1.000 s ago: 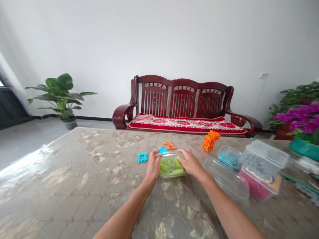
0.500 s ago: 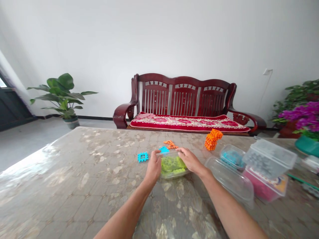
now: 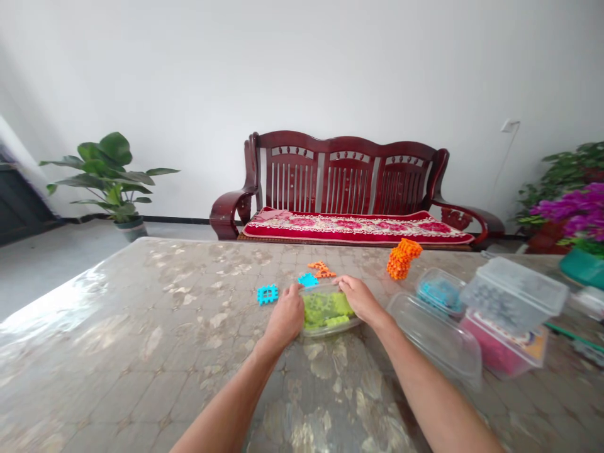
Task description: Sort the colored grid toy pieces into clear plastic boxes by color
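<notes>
Left hand (image 3: 285, 318) and right hand (image 3: 358, 299) are closed on a clear plastic tub (image 3: 330, 331), gripping it from either side, right at the middle of the marbled tabletop (image 3: 141, 296)! The left wraps the near corner, the right hooks over the far rim, and green interlocking pieces (image 3: 323, 311) sit inside, their shapes hard to make out through the plastic. At 10 o'clock, just off the left hand, a blue square piece (image 3: 267, 294); at 12, another blue piece (image 3: 307, 279) and orange pieces (image 3: 321, 270); at 1, a leaning orange stack (image 3: 400, 259). Over at 3 o'clock, crowding the right forearm, a second clear tub (image 3: 434, 333), a small tub of blue pieces (image 3: 441, 291), and a lidded box of grey pieces (image 3: 514, 296) over a pink box (image 3: 500, 349); past those, items blur at the frame's edge
</notes>
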Action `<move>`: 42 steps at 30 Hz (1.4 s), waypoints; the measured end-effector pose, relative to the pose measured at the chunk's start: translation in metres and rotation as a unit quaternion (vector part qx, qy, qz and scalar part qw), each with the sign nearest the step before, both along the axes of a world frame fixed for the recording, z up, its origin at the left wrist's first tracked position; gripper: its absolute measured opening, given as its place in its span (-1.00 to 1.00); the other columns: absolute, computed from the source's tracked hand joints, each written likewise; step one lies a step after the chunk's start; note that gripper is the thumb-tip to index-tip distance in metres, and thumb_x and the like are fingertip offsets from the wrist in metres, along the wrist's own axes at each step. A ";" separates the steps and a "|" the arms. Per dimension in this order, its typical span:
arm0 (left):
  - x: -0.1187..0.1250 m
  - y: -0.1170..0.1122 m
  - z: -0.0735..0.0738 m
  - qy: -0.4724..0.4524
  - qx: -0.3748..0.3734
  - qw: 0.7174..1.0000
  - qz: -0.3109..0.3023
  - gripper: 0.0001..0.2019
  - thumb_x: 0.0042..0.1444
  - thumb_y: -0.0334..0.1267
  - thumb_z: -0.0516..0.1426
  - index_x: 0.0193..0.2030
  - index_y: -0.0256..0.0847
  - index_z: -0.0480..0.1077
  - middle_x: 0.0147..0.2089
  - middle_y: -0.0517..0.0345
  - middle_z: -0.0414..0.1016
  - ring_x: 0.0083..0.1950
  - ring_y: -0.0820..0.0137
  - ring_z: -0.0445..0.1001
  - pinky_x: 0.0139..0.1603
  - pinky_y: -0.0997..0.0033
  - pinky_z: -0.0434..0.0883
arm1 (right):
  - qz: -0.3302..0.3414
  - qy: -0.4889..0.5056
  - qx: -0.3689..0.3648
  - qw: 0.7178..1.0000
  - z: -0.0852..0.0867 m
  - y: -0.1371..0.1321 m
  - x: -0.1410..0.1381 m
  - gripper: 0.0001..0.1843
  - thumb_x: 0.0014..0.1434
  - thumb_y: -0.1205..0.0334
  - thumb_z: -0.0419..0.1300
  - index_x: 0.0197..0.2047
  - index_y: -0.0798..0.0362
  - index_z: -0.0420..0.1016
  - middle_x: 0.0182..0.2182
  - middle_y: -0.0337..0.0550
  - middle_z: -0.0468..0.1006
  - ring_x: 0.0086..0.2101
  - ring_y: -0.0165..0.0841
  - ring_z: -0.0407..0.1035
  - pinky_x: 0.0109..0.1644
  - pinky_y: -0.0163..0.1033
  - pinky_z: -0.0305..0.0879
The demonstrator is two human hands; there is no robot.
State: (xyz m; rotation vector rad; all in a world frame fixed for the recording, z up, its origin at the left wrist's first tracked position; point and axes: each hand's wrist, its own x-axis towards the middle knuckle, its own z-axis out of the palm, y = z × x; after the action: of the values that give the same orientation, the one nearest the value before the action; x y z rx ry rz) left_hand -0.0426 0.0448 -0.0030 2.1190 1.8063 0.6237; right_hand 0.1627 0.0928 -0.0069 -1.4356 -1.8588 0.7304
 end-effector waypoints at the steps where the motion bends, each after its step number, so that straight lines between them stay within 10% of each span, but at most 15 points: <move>1: 0.000 -0.002 0.003 0.033 0.001 0.999 0.000 -0.57 0.18 -0.52 -0.14 0.11 -0.29 0.33 0.19 -0.13 0.34 0.21 0.26 0.33 0.22 0.30 0.23 | -0.004 -0.009 0.005 1.000 -0.001 0.000 0.000 -0.66 0.20 0.21 -0.06 -0.16 0.01 0.53 -0.21 -0.15 0.60 -0.20 -0.28 0.42 -0.08 -0.24 0.24; 5: 0.005 -0.011 0.023 0.118 0.031 0.991 0.054 -0.52 0.19 -0.46 -0.09 0.24 -0.23 0.25 0.35 -0.16 0.17 0.35 0.12 0.16 0.29 0.11 0.17 | -0.018 -0.038 0.009 0.999 0.001 -0.003 -0.001 -0.67 0.23 0.23 -0.06 -0.15 -0.01 0.52 -0.23 -0.16 0.60 -0.20 -0.30 0.42 -0.06 -0.26 0.25; 9: 0.017 -0.017 0.033 0.150 0.089 0.984 -0.044 -0.56 0.23 -0.39 -0.05 0.24 -0.16 0.28 0.40 -0.07 0.11 0.41 0.11 0.04 0.36 0.00 0.05 | -0.028 -0.068 0.006 0.997 0.007 -0.008 -0.003 -0.67 0.25 0.24 -0.07 -0.10 -0.02 0.50 -0.19 -0.15 0.59 -0.17 -0.31 0.43 -0.05 -0.27 0.25; 14: 0.034 -0.027 0.030 0.159 0.075 0.982 -0.065 -0.44 0.25 0.00 -0.03 0.31 -0.26 0.20 0.40 -0.24 0.09 0.42 -0.02 0.01 0.33 -0.22 0.00 | -0.036 -0.095 0.005 0.995 0.015 -0.014 -0.007 -0.65 0.29 0.22 -0.10 -0.07 -0.03 0.48 -0.09 -0.15 0.57 -0.09 -0.32 0.41 -0.02 -0.28 0.21; 28: 0.035 -0.029 0.027 0.169 0.099 0.977 -0.080 -0.43 0.24 -0.01 -0.03 0.32 -0.24 0.18 0.41 -0.22 0.06 0.42 0.00 0.02 0.33 -0.19 0.00 | -0.079 -0.296 -0.020 0.952 0.041 -0.035 -0.019 -0.65 0.33 0.13 -0.17 -0.13 -0.03 0.42 -0.17 0.08 0.58 -0.18 -0.14 0.48 -0.18 -0.11 0.23; 42: 0.031 -0.031 0.031 0.145 0.072 0.986 -0.043 -0.44 0.21 0.03 -0.01 0.30 -0.15 0.21 0.36 -0.17 0.18 0.36 -0.01 0.13 0.29 -0.15 0.07 | -0.089 0.054 -0.082 0.991 0.020 -0.042 -0.002 -0.43 0.33 -0.01 -0.29 0.12 0.10 0.34 0.12 0.01 0.44 0.09 -0.31 0.34 0.12 -0.21 0.25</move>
State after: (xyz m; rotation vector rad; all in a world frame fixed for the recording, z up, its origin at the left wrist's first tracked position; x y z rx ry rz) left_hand -0.0116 0.0140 0.0277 2.4804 1.8488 0.4567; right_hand 0.1610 0.0508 0.0132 -1.6092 -1.5966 0.8700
